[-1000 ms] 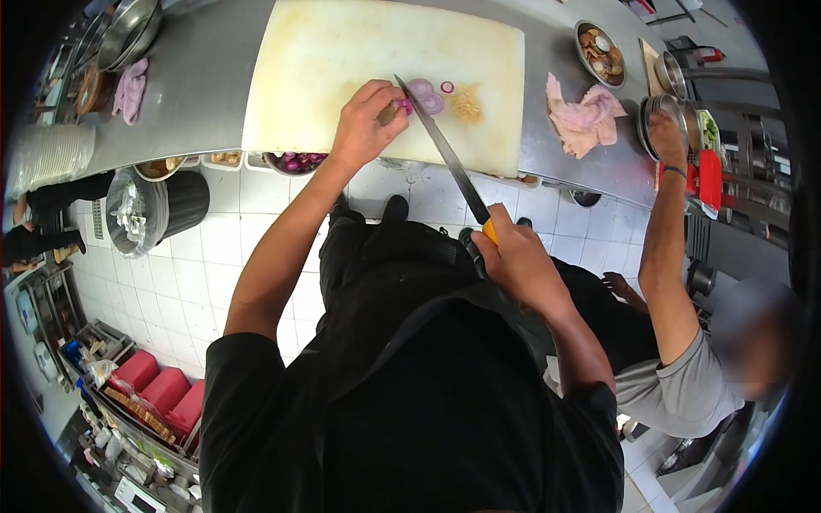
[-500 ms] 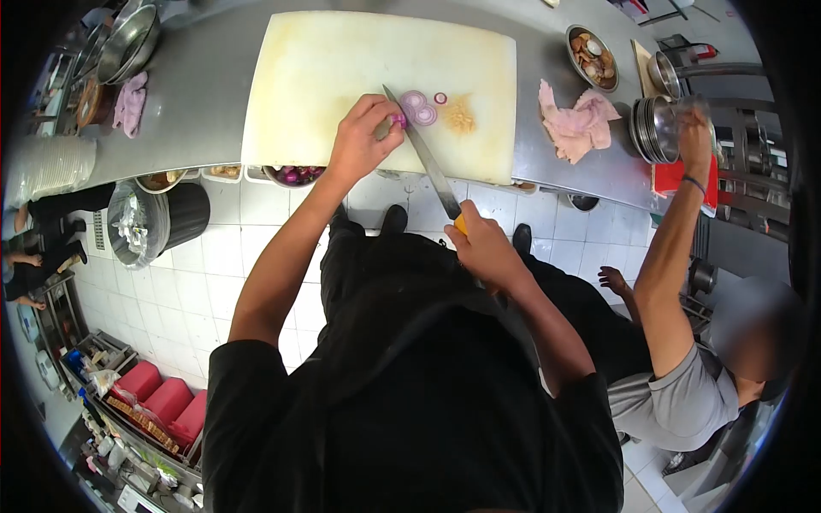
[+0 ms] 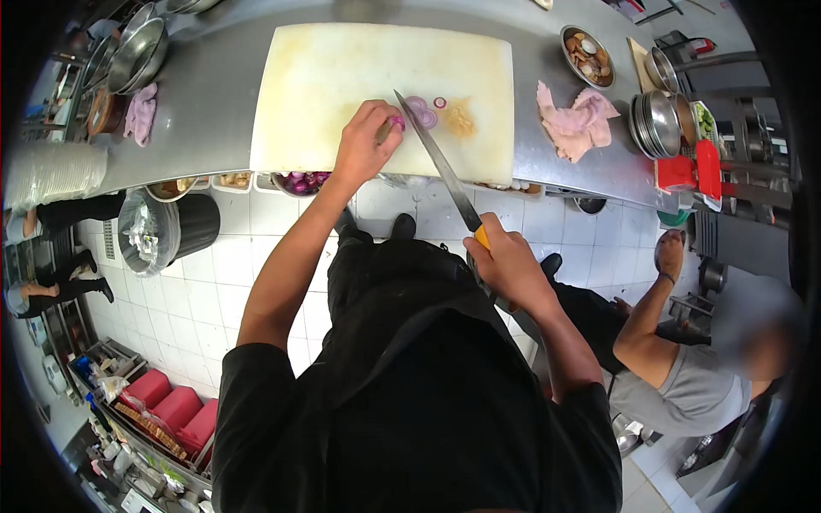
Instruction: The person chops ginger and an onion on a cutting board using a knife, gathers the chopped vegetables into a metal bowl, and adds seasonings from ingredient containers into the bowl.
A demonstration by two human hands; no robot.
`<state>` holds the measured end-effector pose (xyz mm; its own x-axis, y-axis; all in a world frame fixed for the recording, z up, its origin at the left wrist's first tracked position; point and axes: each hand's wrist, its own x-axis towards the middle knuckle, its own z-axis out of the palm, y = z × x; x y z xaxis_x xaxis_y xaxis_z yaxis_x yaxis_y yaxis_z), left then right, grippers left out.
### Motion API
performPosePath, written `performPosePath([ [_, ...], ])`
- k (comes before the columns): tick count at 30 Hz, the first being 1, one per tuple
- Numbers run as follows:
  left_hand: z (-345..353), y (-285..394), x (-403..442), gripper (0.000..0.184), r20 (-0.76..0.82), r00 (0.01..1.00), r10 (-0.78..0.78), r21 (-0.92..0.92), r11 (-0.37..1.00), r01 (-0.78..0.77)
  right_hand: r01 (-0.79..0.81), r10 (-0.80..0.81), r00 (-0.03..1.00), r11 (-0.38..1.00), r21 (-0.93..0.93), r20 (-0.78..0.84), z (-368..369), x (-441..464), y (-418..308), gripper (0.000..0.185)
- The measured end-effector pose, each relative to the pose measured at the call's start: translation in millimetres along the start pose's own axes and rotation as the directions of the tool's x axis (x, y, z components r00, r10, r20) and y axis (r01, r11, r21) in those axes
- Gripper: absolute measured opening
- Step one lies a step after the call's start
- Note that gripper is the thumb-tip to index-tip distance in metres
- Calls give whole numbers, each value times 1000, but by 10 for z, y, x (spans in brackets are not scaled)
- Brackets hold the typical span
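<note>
Purple onion [image 3: 396, 123], pinched in the left hand's [image 3: 369, 141] closed fingertips, sits over the cutting board [image 3: 342, 68], while the right hand [image 3: 506, 261], wrapped round the knife's [image 3: 440, 162] yellow handle, is off its near edge.

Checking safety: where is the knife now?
In the head view, the knife is in the right hand, its blade between the left hand and the onion slices.
</note>
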<state>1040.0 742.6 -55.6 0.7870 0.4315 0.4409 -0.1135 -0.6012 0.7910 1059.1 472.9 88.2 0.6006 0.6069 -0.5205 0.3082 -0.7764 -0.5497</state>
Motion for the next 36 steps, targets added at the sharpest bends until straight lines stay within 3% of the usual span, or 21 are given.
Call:
performPosePath([
  [23,26,-62,-5,18,-51,998,27,23,999,-26,54,-51,998,993,-105,28,103,40,15,29],
  [36,0,-8,-26,25,1,1000,12,32,999,-12,62,-62,998,998,-15,7,429,320,265,28],
])
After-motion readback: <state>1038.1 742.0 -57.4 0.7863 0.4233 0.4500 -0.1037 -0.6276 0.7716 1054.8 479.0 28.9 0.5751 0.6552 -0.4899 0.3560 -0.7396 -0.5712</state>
